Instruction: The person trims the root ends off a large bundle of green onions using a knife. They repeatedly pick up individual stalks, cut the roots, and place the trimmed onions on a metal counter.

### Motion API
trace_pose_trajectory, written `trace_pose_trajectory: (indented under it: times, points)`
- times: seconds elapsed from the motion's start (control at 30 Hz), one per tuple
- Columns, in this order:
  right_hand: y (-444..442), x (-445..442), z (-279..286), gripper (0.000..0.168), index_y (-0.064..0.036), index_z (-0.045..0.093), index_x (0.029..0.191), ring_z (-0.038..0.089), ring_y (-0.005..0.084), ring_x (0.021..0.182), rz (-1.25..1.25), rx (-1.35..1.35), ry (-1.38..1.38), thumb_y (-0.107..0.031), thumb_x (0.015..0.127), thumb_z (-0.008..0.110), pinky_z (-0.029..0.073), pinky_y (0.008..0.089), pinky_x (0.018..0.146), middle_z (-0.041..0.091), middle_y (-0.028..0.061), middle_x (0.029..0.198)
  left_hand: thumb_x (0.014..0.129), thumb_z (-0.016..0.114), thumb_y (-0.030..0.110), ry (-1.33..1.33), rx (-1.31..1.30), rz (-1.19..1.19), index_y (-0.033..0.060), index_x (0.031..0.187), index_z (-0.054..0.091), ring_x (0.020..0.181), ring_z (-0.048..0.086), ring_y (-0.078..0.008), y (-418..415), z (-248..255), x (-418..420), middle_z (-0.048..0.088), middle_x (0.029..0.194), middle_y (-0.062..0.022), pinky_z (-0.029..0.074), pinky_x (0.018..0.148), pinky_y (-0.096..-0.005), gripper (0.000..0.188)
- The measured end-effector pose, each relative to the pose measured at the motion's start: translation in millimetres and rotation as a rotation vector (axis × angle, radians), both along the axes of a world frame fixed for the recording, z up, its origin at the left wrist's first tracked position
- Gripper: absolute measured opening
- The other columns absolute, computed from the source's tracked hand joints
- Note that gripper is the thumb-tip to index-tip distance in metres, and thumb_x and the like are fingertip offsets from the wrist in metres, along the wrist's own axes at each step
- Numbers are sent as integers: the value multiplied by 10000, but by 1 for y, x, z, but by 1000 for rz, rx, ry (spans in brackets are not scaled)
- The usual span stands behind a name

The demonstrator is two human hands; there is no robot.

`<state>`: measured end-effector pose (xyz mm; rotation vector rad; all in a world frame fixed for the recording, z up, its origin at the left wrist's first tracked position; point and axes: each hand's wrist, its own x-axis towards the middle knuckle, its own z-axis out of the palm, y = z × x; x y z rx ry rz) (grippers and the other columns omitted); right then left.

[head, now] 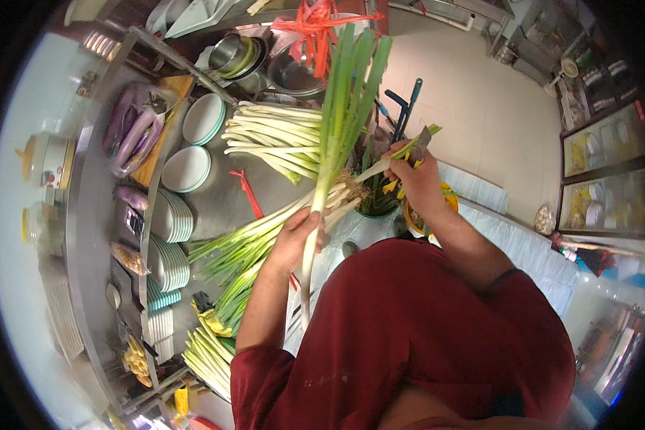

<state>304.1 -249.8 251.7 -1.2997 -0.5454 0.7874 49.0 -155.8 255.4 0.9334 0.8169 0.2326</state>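
Observation:
My left hand (294,236) grips one long Chinese leek (330,156) by its white stalk, with the green leaves pointing away from me. In my right hand (420,174), a limp, pale strip of leek leaf (373,171) is pinched, with a dull dry end sticking out past the fingers. Beneath the held leek lies a bundle of leeks (247,228) with the roots on. Beyond it, a pile of pale leek stalks (274,131) rests on the metal counter (223,180). More leeks (207,352) lie near my left elbow.
Stacked plates (172,215) and bagged eggplants (140,126) line the counter's left side. Red plastic ties (317,32) hang at the top, by metal bowls (295,70). Below my right hand stand a bin with leafy scraps (376,199) and a yellow bucket (450,199). Blue-black handles (406,110) rise beside them.

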Motion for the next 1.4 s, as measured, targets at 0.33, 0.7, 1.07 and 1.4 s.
trace_pose_trajectory:
  times: [0.33,0.7,1.07,1.4]
  points:
    - [-25,48,-83,285,-3,593,1029,629,404,860,-179,-269,-552,-181,809,626,504,429,728,645,221,901,1003,396,389,113,217,48,37,1212,522,429,415,-78,-11,-12,-7,464,606,6,350,392,-210,428]
    - [-11,5,-71,348,19,616,948,599,262,647,420,-333,-306,-297,802,628,481,370,644,627,162,727,1007,407,340,9,380,-61,7,1181,506,478,424,-80,-9,-6,6,480,637,0,367,463,-204,388]
    - [11,-25,-14,208,-14,618,890,539,121,589,484,-99,-303,-215,836,610,428,275,565,575,18,658,948,517,220,285,728,-204,42,1197,521,683,569,-203,-27,-5,29,583,790,-91,473,645,-319,307]
    - [18,-38,-29,153,-8,561,925,531,163,675,259,3,301,-100,803,565,426,325,600,572,59,804,885,588,204,358,1020,61,34,1127,530,867,583,-438,-44,-11,44,607,929,-252,471,725,-468,301]
